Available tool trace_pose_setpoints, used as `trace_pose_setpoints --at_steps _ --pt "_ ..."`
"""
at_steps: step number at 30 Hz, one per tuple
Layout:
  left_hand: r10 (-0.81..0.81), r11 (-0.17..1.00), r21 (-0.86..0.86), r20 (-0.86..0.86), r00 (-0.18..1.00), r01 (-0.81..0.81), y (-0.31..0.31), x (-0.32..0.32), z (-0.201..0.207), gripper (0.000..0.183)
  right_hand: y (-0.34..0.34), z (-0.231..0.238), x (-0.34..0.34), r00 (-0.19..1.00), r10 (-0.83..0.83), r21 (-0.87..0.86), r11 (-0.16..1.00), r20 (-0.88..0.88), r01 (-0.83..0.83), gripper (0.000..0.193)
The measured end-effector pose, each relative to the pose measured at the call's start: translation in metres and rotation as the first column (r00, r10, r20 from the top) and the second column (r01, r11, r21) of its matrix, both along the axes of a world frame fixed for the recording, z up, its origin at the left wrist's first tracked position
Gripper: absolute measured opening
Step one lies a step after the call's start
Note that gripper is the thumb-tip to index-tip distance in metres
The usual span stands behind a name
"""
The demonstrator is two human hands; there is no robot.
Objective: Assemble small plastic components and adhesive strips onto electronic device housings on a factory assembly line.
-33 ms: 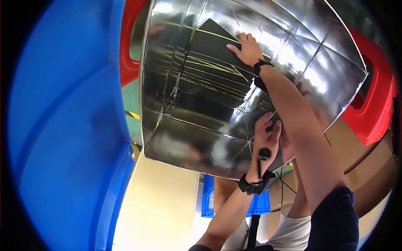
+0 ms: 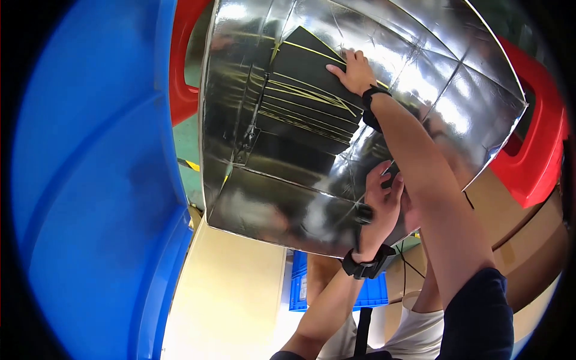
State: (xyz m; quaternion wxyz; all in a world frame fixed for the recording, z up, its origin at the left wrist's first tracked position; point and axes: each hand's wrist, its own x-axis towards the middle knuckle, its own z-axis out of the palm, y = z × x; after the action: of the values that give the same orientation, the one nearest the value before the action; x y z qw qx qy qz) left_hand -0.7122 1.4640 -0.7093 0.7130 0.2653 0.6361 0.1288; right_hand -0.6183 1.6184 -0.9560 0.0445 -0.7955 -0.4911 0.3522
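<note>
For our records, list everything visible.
Foil-lined box: one, silver, centre
Sheets: several, black with yellow edges, inside box
Plastic panel: one, blue, left
Plastic parts: two visible, red, either side of box
Crate: one, blue, below box
Board: one, cream, lower left
Cardboard: several pieces, brown, lower right
Floor tape: one, yellow-black, left
Wristbands: two, black, wrists
Sleeves: two, dark, bottom
Left hand: one, bare, box's lower right
Right hand: one, bare, at sheets' edge

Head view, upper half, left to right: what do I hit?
Blue plastic wall → red plastic piece → dark yellow-edged stack → right hand → second red plastic piece. Foil-lined surface spans behind several, so unranked.
</note>
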Motion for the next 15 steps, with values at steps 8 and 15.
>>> trace_pose_setpoints --at_steps 8,15 --pt "0.042 0.99 -0.14 0.075 0.996 -0.031 0.007 0.002 0.001 0.043 -0.018 0.009 -0.006 0.99 0.115 0.14 0.985 -0.079 -0.103 0.059" --pt "-0.054 0.995 -0.081 0.028 0.998 0.057 0.015 0.0 0.004 0.042 -0.008 0.004 -0.014 0.974 0.196 0.178 0.968 -0.111 -0.175 0.081"
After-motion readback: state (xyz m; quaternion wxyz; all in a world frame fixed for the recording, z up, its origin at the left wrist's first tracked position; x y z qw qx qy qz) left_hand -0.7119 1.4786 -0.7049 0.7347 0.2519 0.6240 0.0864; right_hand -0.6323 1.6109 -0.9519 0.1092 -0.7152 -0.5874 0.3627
